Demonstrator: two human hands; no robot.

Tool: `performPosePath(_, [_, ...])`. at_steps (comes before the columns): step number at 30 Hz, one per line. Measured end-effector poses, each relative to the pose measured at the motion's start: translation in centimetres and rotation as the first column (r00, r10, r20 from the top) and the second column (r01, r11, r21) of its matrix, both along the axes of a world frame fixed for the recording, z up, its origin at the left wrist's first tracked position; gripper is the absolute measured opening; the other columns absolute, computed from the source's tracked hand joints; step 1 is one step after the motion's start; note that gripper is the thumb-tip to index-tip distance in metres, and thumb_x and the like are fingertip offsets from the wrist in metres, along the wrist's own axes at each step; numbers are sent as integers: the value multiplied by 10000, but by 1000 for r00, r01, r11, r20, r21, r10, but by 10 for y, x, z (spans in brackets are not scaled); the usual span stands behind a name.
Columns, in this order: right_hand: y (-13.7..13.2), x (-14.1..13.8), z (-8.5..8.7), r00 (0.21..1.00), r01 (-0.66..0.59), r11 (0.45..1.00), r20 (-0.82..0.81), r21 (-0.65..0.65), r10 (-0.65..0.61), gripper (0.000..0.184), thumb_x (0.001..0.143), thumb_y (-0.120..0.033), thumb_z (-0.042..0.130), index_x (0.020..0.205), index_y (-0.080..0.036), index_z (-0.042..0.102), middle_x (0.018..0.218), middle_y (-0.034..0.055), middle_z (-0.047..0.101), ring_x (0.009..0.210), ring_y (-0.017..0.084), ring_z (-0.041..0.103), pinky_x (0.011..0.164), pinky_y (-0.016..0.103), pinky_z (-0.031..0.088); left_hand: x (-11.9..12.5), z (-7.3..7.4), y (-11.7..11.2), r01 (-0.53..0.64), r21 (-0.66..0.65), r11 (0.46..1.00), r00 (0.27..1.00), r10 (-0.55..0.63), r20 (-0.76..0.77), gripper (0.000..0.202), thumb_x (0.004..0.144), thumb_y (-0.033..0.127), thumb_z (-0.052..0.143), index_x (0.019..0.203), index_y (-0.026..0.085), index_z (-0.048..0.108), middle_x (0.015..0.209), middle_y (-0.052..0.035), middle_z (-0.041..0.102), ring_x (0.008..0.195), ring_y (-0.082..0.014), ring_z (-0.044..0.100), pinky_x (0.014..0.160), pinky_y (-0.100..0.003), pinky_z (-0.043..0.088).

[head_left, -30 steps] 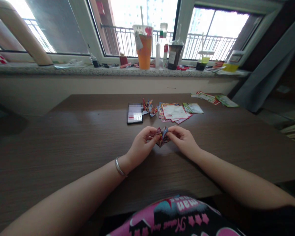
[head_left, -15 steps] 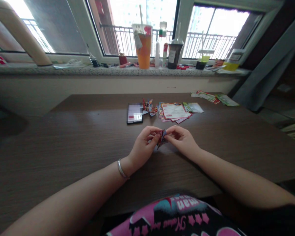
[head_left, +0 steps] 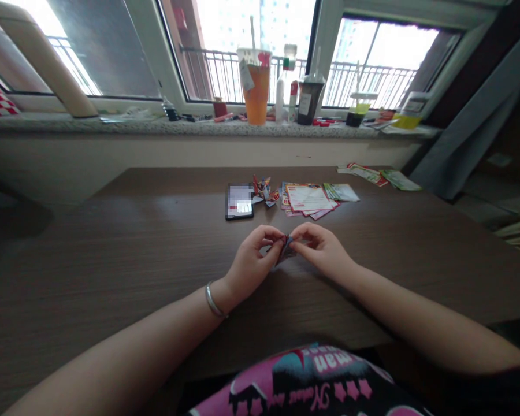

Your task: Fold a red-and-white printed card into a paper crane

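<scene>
Between my two hands, just above the brown table, is a small folded piece of printed paper [head_left: 285,252]; its exact shape is mostly covered by fingers. My left hand [head_left: 256,254], with a silver bangle at the wrist, pinches it between thumb and fingers. From the other side my right hand [head_left: 318,245] pinches its upper edge. Beyond the hands lie a phone [head_left: 240,202] with a lit screen, a heap of folded colourful paper pieces [head_left: 265,192] and a loose stack of printed paper sheets [head_left: 307,198].
More printed leaflets [head_left: 398,179] lie at the table's far right corner. Along the windowsill [head_left: 208,128] stand a large cup of orange drink [head_left: 257,95], a dark drink cup [head_left: 308,101], a clear bottle [head_left: 281,95] and small items. A grey curtain [head_left: 468,124] hangs on the right.
The folded paper has turned slightly between my fingers and less of it shows. Both hands keep their pinch in nearly the same place. The whole view has shifted a little.
</scene>
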State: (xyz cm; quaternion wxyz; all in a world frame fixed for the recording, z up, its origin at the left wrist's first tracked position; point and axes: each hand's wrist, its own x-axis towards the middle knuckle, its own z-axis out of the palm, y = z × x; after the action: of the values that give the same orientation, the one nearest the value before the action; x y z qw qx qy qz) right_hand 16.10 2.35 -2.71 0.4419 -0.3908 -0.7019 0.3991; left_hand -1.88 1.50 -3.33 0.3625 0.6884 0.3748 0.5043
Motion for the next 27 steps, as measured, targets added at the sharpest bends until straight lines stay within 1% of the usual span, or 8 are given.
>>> performPosePath(7, [-4, -4, 13, 999, -6, 1000, 50, -15, 7, 119, 773, -293, 659, 809, -191, 609, 809, 16, 655, 767, 145, 642, 650, 260, 545, -7, 9, -5, -17, 104, 994, 993, 29, -112, 41, 842, 202, 597, 874, 178, 604, 880, -37, 643, 847, -154, 623, 787, -296, 530])
performPosePath(10, [-3, -6, 18, 999, 6, 999, 41, -34, -5, 108, 766, -279, 651, 791, -195, 588, 776, 7, 651, 726, 135, 642, 628, 253, 548, -9, 11, -2, -21, 99, 995, 988, 36, -148, 47, 849, 209, 594, 880, 178, 611, 867, -31, 651, 815, -147, 627, 774, -295, 533])
performPosePath(13, [0, -8, 24, 1000, 6, 999, 28, -44, -5, 110, 753, -266, 652, 791, -199, 574, 735, -5, 639, 686, 128, 636, 617, 254, 548, -11, 14, 3, -2, 49, 999, 990, 9, -138, 76, 855, 241, 595, 891, 177, 617, 851, -29, 659, 779, -142, 636, 729, -280, 537])
performPosePath(15, [4, -10, 27, 1000, -5, 999, 23, -34, 5, 121, 739, -261, 661, 804, -199, 580, 733, -6, 638, 689, 129, 633, 620, 254, 542, -11, 18, 6, 6, 7, 1000, 995, -5, -95, 102, 845, 270, 612, 874, 173, 618, 840, -32, 663, 768, -145, 641, 699, -273, 537])
performPosePath(19, [12, -16, 26, 1000, 9, 999, -5, -38, -9, 136, 733, -260, 663, 811, -201, 569, 674, -30, 611, 601, 105, 593, 583, 239, 512, -11, 30, 12, 87, -174, 981, 996, -81, 38, 134, 821, 274, 623, 895, 170, 581, 770, -12, 655, 695, -136, 641, 625, -259, 532])
performPosePath(21, [16, -18, 23, 999, 23, 999, -26, -47, -24, 156, 725, -271, 673, 814, -203, 564, 667, -34, 607, 588, 105, 584, 569, 235, 499, -9, 34, 15, 99, -248, 964, 993, -81, 82, 121, 799, 256, 633, 846, 163, 571, 724, 2, 635, 648, -122, 624, 594, -243, 518])
performPosePath(24, [20, -20, 16, 996, 18, 996, -91, -87, -26, 180, 717, -294, 686, 798, -205, 553, 640, -41, 599, 575, 112, 584, 557, 238, 488, -3, 34, 19, 80, -318, 945, 992, -44, 119, 122, 788, 252, 633, 822, 155, 567, 699, 4, 621, 613, -115, 602, 569, -235, 497])
performPosePath(27, [24, -18, 10, 988, 20, 992, -150, -123, -39, 212, 706, -327, 705, 784, -207, 548, 638, -41, 598, 580, 119, 587, 569, 249, 490, 6, 27, 23, 55, -318, 946, 991, -13, 131, 122, 806, 270, 606, 826, 159, 560, 684, 2, 616, 612, -124, 594, 547, -230, 478])
